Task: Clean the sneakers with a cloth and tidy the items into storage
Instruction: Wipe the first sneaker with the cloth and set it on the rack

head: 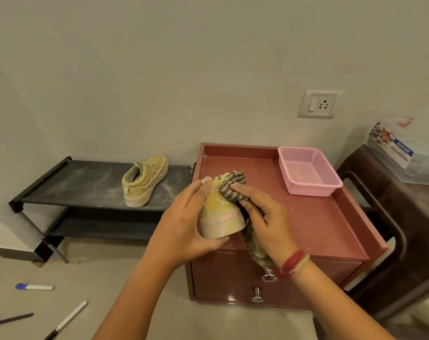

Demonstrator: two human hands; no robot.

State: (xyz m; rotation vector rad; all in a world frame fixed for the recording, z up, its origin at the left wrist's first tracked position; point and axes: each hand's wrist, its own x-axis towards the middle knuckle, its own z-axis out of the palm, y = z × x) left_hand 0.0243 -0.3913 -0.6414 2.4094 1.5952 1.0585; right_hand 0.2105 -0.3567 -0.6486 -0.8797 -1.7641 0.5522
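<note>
Head view: a dusty yellow sneaker [218, 217] is held over the red counter [319, 217] by the left grip [184, 222], curled round its heel, with the long axis pointing away toward the wall. A striped woven cloth [233, 187] is pinched in the right grip [262, 217] and pressed on the upper. The second sneaker [144, 182] lies on the black rack [86, 185].

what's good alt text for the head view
A person's left hand holds a yellow sneaker over a red drawer cabinet while the right hand presses a striped cloth to it. A second sneaker sits on a black shoe rack to the left; a pink basket stands on the cabinet.
</note>
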